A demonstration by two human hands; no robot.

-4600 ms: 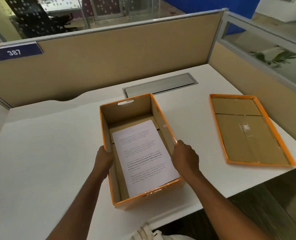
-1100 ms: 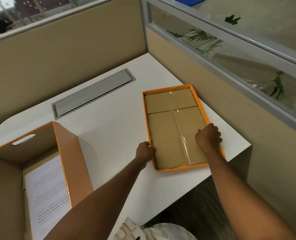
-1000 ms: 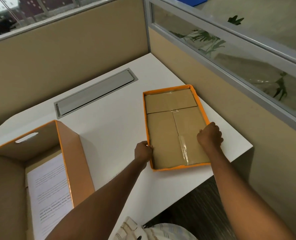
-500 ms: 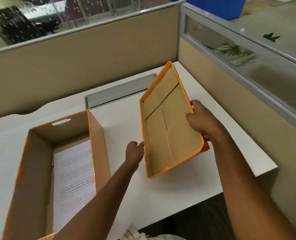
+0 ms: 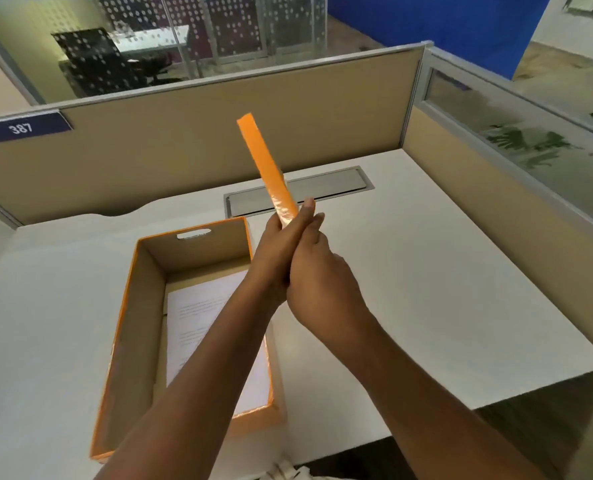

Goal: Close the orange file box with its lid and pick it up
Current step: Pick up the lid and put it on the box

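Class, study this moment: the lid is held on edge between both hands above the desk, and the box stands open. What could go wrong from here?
1. The lid is pinched only at its near end between the left hand and right hand, so it might slip or swing.
2. Lowered tilted, it could catch the rim of the orange file box, or disturb the paper inside.

The file box (image 5: 142, 327) is set on the desk (image 5: 426, 289) with a printed sheet (image 5: 198, 327) inside, while the lid (image 5: 267, 168) is held edge-on above its far right corner, before the cable tray (image 5: 322, 188).
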